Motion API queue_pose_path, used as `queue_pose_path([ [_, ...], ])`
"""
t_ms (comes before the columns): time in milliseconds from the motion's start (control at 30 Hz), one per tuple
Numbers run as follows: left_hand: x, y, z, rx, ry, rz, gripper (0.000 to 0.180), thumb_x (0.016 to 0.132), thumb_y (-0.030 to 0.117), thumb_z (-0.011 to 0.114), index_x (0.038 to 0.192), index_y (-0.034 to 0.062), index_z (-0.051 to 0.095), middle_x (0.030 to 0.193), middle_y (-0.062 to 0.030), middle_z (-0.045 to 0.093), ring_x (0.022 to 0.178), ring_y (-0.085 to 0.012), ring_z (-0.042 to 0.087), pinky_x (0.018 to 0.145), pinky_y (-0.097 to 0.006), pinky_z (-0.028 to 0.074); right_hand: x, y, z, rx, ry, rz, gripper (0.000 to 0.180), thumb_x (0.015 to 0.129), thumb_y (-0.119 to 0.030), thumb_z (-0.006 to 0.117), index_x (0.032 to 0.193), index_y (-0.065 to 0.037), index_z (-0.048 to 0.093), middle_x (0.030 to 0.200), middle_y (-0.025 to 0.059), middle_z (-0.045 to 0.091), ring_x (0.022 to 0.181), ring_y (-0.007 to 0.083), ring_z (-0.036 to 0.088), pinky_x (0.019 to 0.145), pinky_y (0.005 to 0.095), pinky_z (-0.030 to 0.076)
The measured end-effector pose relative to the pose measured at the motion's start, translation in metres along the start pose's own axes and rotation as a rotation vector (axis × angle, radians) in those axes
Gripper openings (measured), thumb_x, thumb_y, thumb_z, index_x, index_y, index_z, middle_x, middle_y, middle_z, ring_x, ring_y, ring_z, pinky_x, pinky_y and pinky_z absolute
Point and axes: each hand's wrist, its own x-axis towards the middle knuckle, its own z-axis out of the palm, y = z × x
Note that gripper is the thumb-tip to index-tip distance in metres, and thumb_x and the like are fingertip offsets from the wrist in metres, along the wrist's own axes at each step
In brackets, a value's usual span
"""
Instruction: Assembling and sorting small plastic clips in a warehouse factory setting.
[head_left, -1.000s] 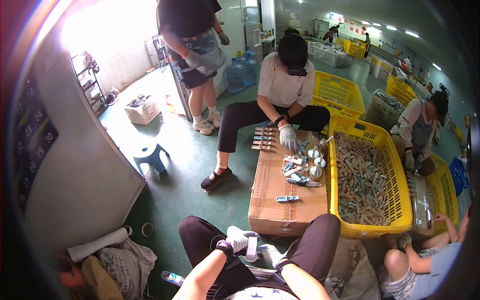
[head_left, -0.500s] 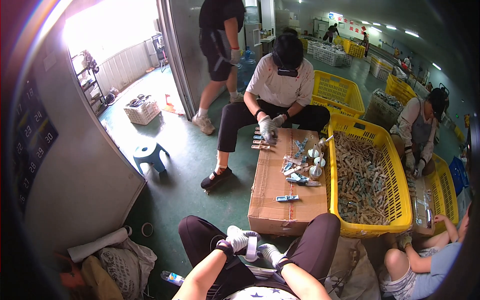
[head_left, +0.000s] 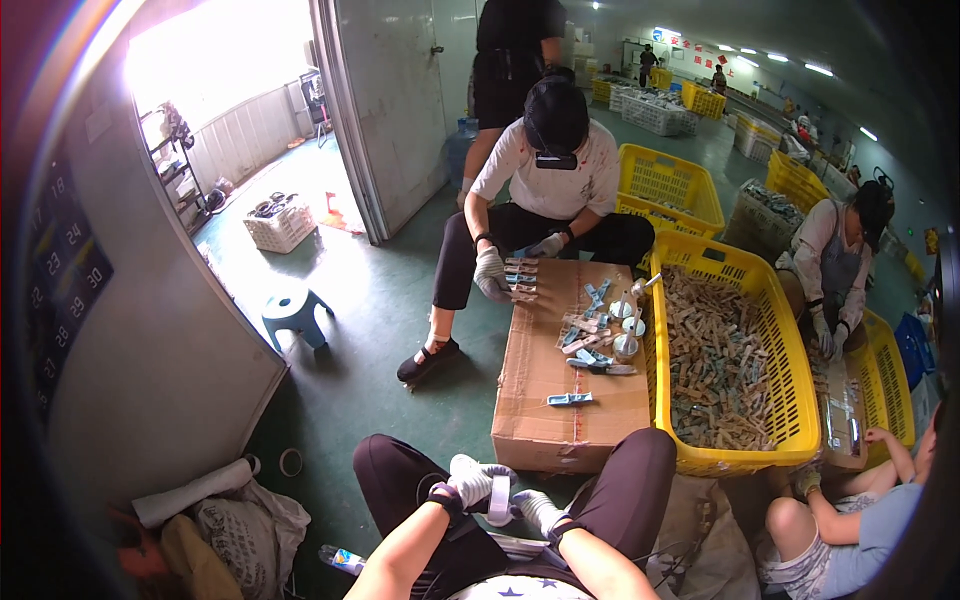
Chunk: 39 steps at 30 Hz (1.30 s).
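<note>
My left hand [head_left: 467, 483], in a pale knitted glove, is closed round a whitish ring-shaped roll [head_left: 499, 500] above my lap. To the right of it is my gloved right hand [head_left: 541, 511], its fingers drawn together close to the roll; what they hold, if anything, is too small to make out. A pale flat piece [head_left: 520, 545] lies across my lap below the hands. Ahead stands a cardboard box [head_left: 530, 425] with a single blue clothespin [head_left: 570, 399] near its front, a pile of clothespins [head_left: 585, 335], and small round containers [head_left: 625, 346] at its right.
A yellow basket [head_left: 800, 400] full of clothespins stands right of the box. Across it sits a person [head_left: 560, 180] with gloved hands beside a row of clothespins [head_left: 521, 280]. More people work at right. A blue stool [head_left: 297, 312] and sacks [head_left: 250, 530] are at left.
The person across the box has drawn the hands apart, one now at the clothespin row's left end. The walking person has moved right, behind them. My hands and the roll stay nearly still.
</note>
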Motion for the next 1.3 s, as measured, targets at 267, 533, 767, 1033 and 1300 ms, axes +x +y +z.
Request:
queue_pose_path([
  [267,0.006,-0.006,-0.007,-0.372,-0.114,-0.214,0.027,0.09,0.005,0.043,0.105,-0.0035,0.064,0.098,-0.0142,0.066,0.088,-0.0268,0.063,0.078,-0.036,0.052,-0.011,-0.014,0.012,-0.067,0.055,0.023,0.009,0.086,-0.009,0.06,0.08,-0.005,0.065,0.069,0.0094,0.062,0.058,0.024,0.059,0.055,0.0366,0.05],
  [533,-0.019,0.019,0.0,-0.286,-0.001,-0.167,0.006,0.074,0.001,0.077,0.077,0.0002,0.072,0.072,-0.0045,0.067,0.063,-0.0118,0.063,0.057,-0.025,0.052,-0.018,-0.025,0.025,-0.436,0.0,-0.012,0.013,0.088,-0.011,0.059,0.079,-0.006,0.066,0.069,0.0078,0.064,0.057,0.0212,0.06,0.055,0.0344,0.05],
  [767,-0.026,0.029,0.005,-0.194,0.02,-0.136,0.008,0.074,0.007,0.079,0.077,0.0026,0.073,0.071,-0.0041,0.067,0.061,-0.0109,0.061,0.055,-0.026,0.051,-0.013,-0.015,0.017,-0.121,0.048,0.03,0.013,0.088,-0.01,0.06,0.079,-0.006,0.068,0.07,0.0048,0.064,0.059,0.0175,0.06,0.057,0.0319,0.05],
  [1033,-0.025,0.027,0.004,-0.116,0.02,-0.16,0.01,0.079,-0.005,0.068,0.088,-0.0013,0.071,0.083,-0.0079,0.07,0.073,-0.0139,0.064,0.068,-0.028,0.055,-0.014,-0.019,0.02,-0.196,0.105,0.095,0.013,0.089,-0.011,0.06,0.08,-0.006,0.067,0.07,0.0067,0.064,0.058,0.0189,0.061,0.055,0.0334,0.051],
  [1300,-0.031,0.014,0.002,-0.119,0.012,-0.118,0.01,0.079,-0.006,0.066,0.087,-0.0016,0.071,0.084,-0.0082,0.07,0.072,-0.0152,0.065,0.066,-0.028,0.055,-0.03,-0.039,0.045,-0.166,-0.105,-0.034,0.015,0.091,-0.008,0.05,0.093,-0.008,0.065,0.079,0.0055,0.063,0.069,0.0184,0.059,0.068,0.0307,0.048],
])
